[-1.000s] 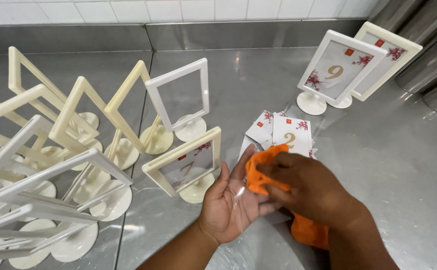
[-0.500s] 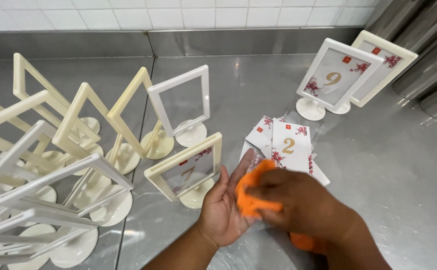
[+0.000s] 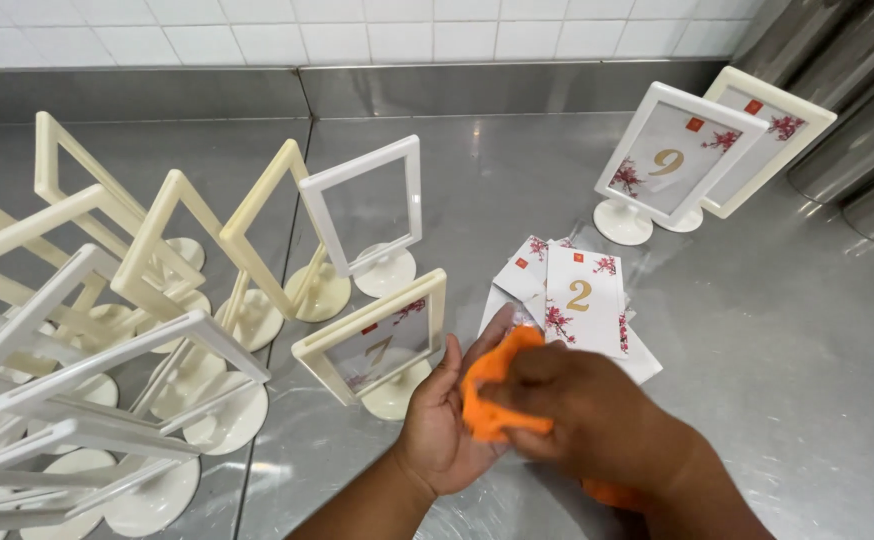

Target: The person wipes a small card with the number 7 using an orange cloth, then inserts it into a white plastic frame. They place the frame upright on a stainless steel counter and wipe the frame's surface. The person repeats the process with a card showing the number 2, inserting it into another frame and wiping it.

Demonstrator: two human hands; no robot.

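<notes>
My right hand grips an orange cloth and presses it into the palm of my left hand, which is spread open beneath it. Whether a thin clear sheet lies between cloth and palm I cannot tell. Just left of my left hand stands a cream frame stand with a flowered card inside. Behind my hands lies a small pile of white flowered number cards on the steel counter.
Many empty cream and white frame stands crowd the left side, some leaning on each other. An empty white stand is upright at centre. Two filled stands sit at the back right. A tiled wall backs the counter.
My right hand has rubbed the orange cloth leftward over my left palm. The view has shifted slightly; the frames and cards have stayed put.
</notes>
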